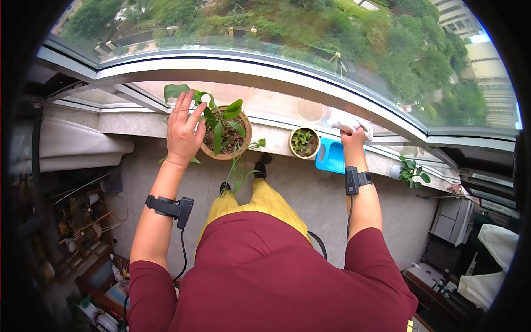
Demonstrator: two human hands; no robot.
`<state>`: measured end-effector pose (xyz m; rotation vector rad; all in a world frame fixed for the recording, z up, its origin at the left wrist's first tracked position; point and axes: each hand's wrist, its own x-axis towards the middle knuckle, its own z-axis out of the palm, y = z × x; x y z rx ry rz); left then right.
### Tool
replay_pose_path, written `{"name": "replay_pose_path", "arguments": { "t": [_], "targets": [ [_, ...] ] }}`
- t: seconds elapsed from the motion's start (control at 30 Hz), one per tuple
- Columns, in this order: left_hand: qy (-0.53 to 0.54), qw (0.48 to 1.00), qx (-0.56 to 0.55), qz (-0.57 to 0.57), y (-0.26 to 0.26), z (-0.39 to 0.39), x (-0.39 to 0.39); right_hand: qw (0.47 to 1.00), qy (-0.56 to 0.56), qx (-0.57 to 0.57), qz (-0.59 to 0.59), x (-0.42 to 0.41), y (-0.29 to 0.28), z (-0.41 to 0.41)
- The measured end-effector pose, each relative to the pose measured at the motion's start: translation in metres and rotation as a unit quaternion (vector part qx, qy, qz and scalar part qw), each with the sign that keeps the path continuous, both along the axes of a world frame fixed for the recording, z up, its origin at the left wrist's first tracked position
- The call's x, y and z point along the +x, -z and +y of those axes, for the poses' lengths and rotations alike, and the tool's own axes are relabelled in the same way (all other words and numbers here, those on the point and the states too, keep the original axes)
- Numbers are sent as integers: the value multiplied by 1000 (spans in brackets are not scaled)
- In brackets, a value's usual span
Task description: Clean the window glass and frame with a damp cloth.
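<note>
My left hand (184, 128) is raised over the left side of a large potted plant, its fingers stretched and apart. The fingertips overlap a broad green leaf (176, 92); I cannot tell whether they touch it. The plant stands in a round terracotta-coloured pot (247, 139) on the stone windowsill (271, 143). My right hand (352, 137) grips a bunched white cloth (350, 123) close to the lower window pane. Below that hand lies a blue plastic washboard (332, 157), partly hidden by my forearm. A small round pot (291, 146) with low green seedlings (302, 139) sits just left of the washboard.
A white window frame (257, 66) arches across in front of me. Farther right on the sill is a small leafy plant (412, 172) in a white pot. A pale curtain (79, 145) hangs at left. Shelves with clutter (87, 224) and a grey cabinet (451, 220) flank the tiled floor (174, 191).
</note>
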<state>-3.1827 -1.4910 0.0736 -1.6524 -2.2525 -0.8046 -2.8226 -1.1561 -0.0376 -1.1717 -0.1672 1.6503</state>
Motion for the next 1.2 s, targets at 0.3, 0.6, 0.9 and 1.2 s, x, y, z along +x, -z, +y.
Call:
{"name": "replay_pose_path", "arguments": {
  "t": [0.3,0.6,0.9,1.2],
  "targets": [
    [20,1000,17,3,-6,-12,-4,973,-210,-31,89,-100,-23,-84],
    [74,980,46,-178,-5,-29,7,842,-494,-25,217,-127,-90,-161],
    [184,958,91,-199,-19,-50,20,739,-631,-33,232,-226,-142,-240],
    [-30,971,153,-181,-10,-108,-7,584,-799,131,-60,-297,-151,-276]
  ]
}}
